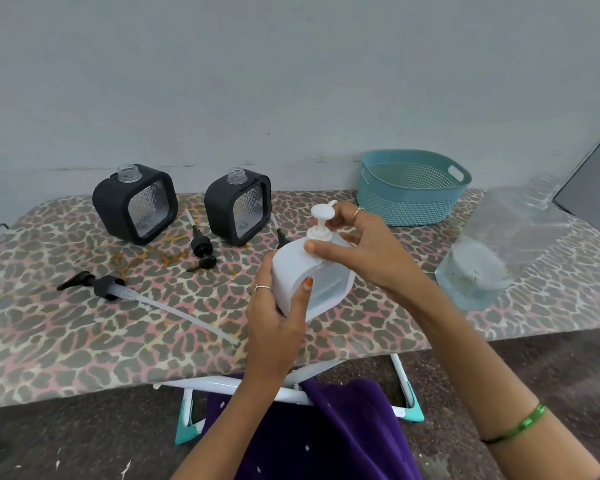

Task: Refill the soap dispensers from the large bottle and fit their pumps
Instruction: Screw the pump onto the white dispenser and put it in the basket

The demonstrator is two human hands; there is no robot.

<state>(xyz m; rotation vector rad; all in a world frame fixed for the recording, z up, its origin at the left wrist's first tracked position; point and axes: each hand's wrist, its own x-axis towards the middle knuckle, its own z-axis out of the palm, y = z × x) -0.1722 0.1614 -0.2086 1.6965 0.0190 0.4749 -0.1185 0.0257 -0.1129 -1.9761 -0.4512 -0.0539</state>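
I stand at a narrow bench (pixel 84 341) covered in leopard-print cloth, pushed up against a plain pale grey wall (pixel 257 81), with white and teal legs folding underneath above a dark speckled floor (pixel 84 438). My left hand (pixel 274 320) grips the side of a white translucent square soap dispenser (pixel 312 275), held tilted just above the bench's near edge, fingers curled round its body. My right hand (pixel 364 251) pinches the collar of the white plastic pump (pixel 321 221) sitting in its neck. Behind, near the wall, two black-framed clear dispensers (pixel 136 202) (pixel 238 206) stand open-necked, each with a small black pump (pixel 201 247) lying beside it; the right one's pump is mostly hidden behind the white dispenser. A long black pump with a clear tube (pixel 118 289) lies on the left. The large clear plastic bottle (pixel 499 247) stands capless at the right end, near a teal perforated plastic basket (pixel 413 187).
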